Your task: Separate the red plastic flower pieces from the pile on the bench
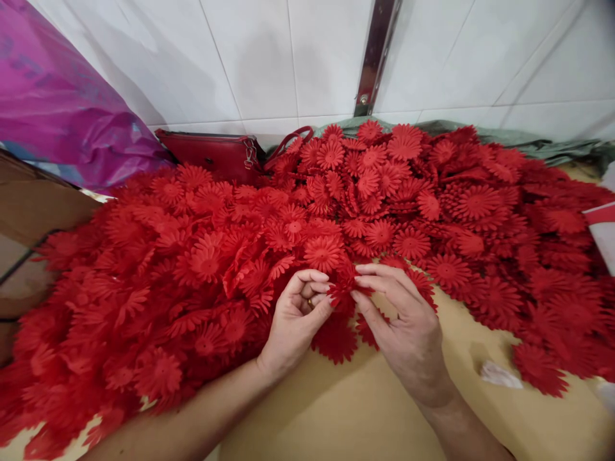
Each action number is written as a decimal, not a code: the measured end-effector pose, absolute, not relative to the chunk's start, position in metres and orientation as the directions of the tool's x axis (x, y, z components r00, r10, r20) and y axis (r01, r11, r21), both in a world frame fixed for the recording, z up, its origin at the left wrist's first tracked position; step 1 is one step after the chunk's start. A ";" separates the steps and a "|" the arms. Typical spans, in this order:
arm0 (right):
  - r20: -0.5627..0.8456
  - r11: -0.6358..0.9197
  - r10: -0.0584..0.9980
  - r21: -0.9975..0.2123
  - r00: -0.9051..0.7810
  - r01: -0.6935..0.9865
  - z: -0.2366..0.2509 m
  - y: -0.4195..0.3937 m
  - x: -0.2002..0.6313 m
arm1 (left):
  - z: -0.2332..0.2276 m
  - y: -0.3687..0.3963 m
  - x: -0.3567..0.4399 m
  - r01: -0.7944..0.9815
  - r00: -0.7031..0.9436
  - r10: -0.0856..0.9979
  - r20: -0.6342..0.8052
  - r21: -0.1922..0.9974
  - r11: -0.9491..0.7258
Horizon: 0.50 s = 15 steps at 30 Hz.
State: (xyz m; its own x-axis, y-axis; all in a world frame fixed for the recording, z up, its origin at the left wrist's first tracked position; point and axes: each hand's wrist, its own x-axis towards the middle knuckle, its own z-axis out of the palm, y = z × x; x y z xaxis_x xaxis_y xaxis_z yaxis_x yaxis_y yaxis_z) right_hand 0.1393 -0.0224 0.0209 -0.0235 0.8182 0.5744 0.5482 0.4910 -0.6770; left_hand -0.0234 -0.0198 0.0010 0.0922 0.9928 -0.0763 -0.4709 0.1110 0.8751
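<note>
Far left: purple plastic bag (57, 96) against the tiled wall. Beside it, a red handbag (211, 153), partly buried by the heap of red fabric flowers (192, 269) that spreads across the tan surface (346, 410). Centre: left hand (295, 326), grip pinched shut, thumb and fingertips on the left edge of one red flower piece (343, 285), held just above the surface at the heap's near edge. Right hand (408, 326), grip likewise closed on the same piece from the right. Right of it: white scrap (500, 374) lying on the surface.
</note>
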 end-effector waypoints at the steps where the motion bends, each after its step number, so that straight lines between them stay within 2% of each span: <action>1: 0.585 0.498 0.811 -0.661 -0.032 0.561 0.021 -0.022 0.140 | 0.001 -0.020 -0.023 -0.471 0.101 0.992 -0.074 0.875 0.113; 4: 0.610 0.516 0.790 -0.607 -0.061 0.605 0.019 -0.022 0.140 | 0.000 -0.019 -0.023 -0.483 0.121 0.990 -0.075 0.867 0.125; 9: 0.694 0.571 0.705 -0.432 -0.147 0.698 0.016 -0.022 0.139 | -0.001 -0.021 -0.023 -0.483 0.139 0.983 -0.119 0.859 0.172; 15: 0.709 0.632 0.667 -0.375 -0.230 0.678 0.019 -0.023 0.142 | -0.001 -0.020 -0.023 -0.397 0.200 0.960 -0.194 0.880 0.260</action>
State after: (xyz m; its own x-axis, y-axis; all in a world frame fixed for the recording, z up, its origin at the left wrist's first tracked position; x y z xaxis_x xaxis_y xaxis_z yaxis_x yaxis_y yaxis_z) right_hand 0.1419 -0.0227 0.0193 -0.2298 0.6670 0.7087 0.6783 0.6320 -0.3749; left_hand -0.0232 -0.0204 -0.0011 0.2003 0.9604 -0.1937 -0.3966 0.2603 0.8803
